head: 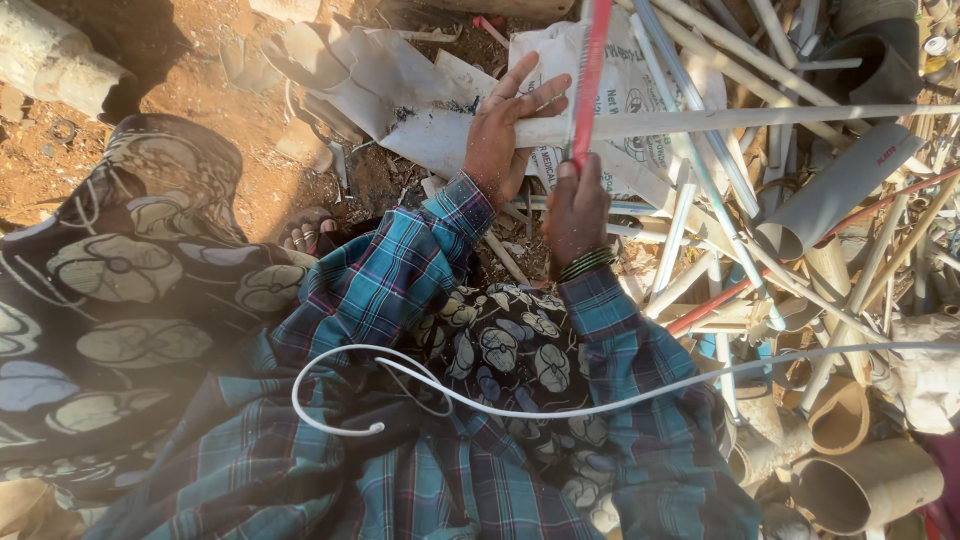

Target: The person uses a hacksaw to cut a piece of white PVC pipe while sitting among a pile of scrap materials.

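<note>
White plastic, a long thin pipe [760,120], was laid across a printed sack [625,90] on the ground and was pinned near its end by the left hand [497,135], whose palm was pressed down and whose fingers were spread flat over pipe and sack. A red-framed saw [590,80] was gripped by the right hand [575,205], the fist being closed around its lower end, with the frame held upright and crossing the pipe just beside the left fingertips. A bundle of green bangles [586,262] was worn at the right wrist, and both arms were covered by blue checked sleeves [420,255].

To the right, a loose heap of pipes [800,230], thin white ones and wider grey and tan offcuts, was piled on the red dirt [210,90]. A bent white tube [400,385] was draped across the lap, and a sandalled foot [305,232] was seen at the edge of a flowered cloth [140,290].

The cut would probably be made well if the pipe were kept from rolling by firm downward pressure close to the blade, with the fingertips kept clear of the teeth. Long, light strokes square to the pipe would likely be served best, since thin plastic can be cracked or the blade jammed by heavy force. The long free end, being unsupported over the heap, might sag and pinch the blade as the cut was deepened.
</note>
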